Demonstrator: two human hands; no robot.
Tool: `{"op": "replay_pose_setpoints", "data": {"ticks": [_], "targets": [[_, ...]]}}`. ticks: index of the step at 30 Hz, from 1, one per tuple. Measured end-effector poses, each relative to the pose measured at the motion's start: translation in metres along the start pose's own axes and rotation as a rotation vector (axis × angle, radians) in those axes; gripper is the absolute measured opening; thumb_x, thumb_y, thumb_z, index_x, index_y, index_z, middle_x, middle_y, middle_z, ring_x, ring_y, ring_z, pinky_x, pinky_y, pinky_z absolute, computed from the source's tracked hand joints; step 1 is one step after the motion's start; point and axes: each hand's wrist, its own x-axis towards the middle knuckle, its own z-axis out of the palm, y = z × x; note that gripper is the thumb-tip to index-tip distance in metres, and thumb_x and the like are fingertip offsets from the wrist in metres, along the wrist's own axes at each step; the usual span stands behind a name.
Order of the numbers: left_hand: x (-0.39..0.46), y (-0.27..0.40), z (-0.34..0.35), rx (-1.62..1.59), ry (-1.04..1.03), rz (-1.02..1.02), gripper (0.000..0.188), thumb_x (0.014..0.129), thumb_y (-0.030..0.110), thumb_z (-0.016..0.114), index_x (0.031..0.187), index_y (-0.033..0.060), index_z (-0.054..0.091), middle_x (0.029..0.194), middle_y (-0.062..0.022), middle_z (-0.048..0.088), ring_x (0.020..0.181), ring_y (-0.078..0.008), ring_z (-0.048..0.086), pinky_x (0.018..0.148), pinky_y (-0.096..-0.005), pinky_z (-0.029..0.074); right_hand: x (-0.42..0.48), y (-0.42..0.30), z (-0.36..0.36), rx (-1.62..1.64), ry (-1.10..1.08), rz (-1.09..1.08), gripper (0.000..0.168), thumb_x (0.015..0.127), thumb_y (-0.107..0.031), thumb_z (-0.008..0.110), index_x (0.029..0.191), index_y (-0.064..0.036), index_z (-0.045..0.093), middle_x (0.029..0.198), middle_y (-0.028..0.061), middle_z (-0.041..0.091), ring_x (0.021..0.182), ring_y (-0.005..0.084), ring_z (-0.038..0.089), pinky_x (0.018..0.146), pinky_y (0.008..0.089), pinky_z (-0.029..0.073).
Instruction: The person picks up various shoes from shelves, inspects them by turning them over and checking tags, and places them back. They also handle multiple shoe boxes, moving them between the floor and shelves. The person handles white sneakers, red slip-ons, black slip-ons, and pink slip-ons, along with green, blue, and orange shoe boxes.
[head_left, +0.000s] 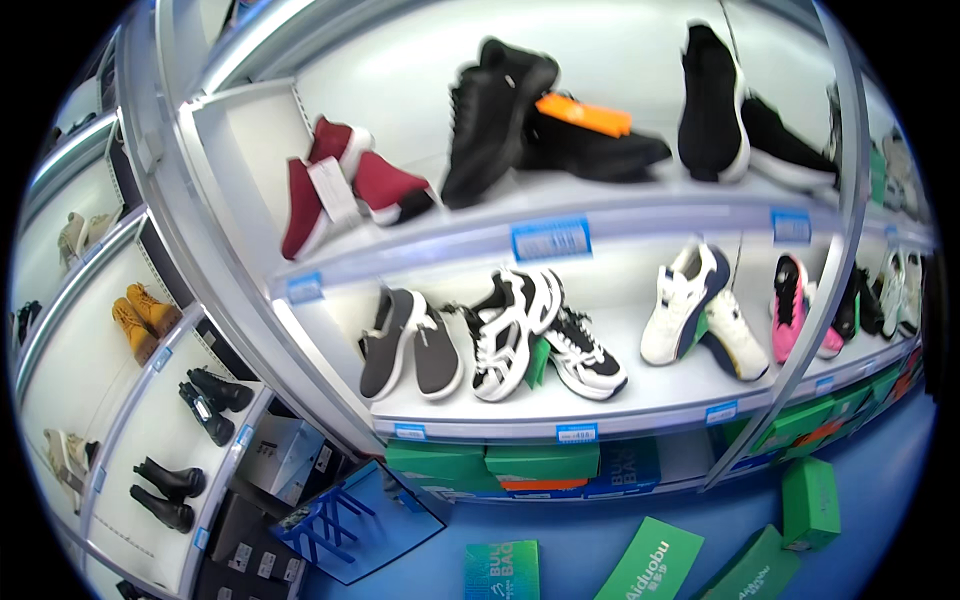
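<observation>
Neither of my hands is in view. Before me stand two lit white shelves of shoes. On the upper one, dark red shoes (391, 186) with a white tag sit at the left. Black high-top shoes (487, 127) with an orange tag (583, 114) are at its middle, and black shoes with white soles (711, 105) further right. Along the lower shelf (637, 401) are grey slip-on shoes (437, 352), black-and-white sneakers (504, 341), white sneakers with navy parts (679, 311) and pink sneakers (787, 315). Most pairs lean one shoe against the other.
Green shoe boxes (646, 559) lie on the blue floor (420, 562), with one standing box (810, 502) at the right. Under the shelf are more boxes (540, 461). A low mirror (401, 529) leans at the left, near shelves with tan boots (150, 311) and black boots (169, 480).
</observation>
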Motion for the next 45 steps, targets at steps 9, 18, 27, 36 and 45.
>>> {"op": "replay_pose_setpoints", "data": {"ticks": [9,18,27,36,45], "targets": [[-0.090,-0.068,-0.065,-0.207,-0.191,-0.247,0.039,0.088,0.039,0.055,0.113,0.0101,0.065,0.111,-0.0169,0.064,0.105,-0.0366,0.060,0.089,-0.0509,0.047,-0.018,-0.125,-0.105,-0.101,-0.262,-0.094,0.047,0.091,-0.038,0.052,0.128,-0.008,0.055,0.130,0.0202,0.051,0.122,0.0374,0.045,0.091,0.0569,0.042],[-0.226,-0.121,-0.135,-0.474,0.250,-0.622,0.037,0.088,0.035,0.056,0.111,0.0076,0.065,0.103,-0.0171,0.067,0.096,-0.0336,0.064,0.086,-0.0451,0.050,-0.041,-0.268,-0.191,0.373,0.011,-0.090,0.048,0.089,-0.038,0.057,0.128,-0.010,0.055,0.130,0.0205,0.051,0.123,0.0374,0.045,0.091,0.0572,0.042],[-0.150,-0.005,-0.510,-0.809,1.013,-0.023,0.042,0.089,0.022,0.064,0.125,0.0037,0.054,0.113,-0.0161,0.064,0.105,-0.0296,0.062,0.092,-0.0405,0.048,-0.088,-0.370,-0.590,0.686,1.133,-0.831,0.034,0.081,-0.007,0.065,0.112,0.000,0.055,0.101,0.0157,0.059,0.093,0.0272,0.057,0.085,0.0352,0.046],[-0.117,0.166,-0.889,-0.181,1.489,0.572,0.072,0.077,0.014,0.077,0.135,-0.0002,0.037,0.123,-0.0195,0.050,0.115,-0.0282,0.052,0.097,-0.0389,0.043,-0.075,-0.388,-0.928,1.697,0.548,-1.257,0.038,0.095,-0.031,0.054,0.121,-0.004,0.050,0.105,0.0085,0.054,0.098,0.0193,0.058,0.083,0.0339,0.048],[-0.003,0.164,-1.007,-0.349,1.088,0.304,0.101,0.057,0.037,0.084,0.134,-0.0043,0.033,0.119,-0.0239,0.057,0.107,-0.0330,0.060,0.090,-0.0373,0.048,-0.047,-0.401,-0.960,0.263,1.142,-0.913,0.051,0.089,-0.028,0.061,0.130,0.000,0.049,0.128,0.0212,0.052,0.111,0.0349,0.055,0.096,0.0383,0.043]]}}
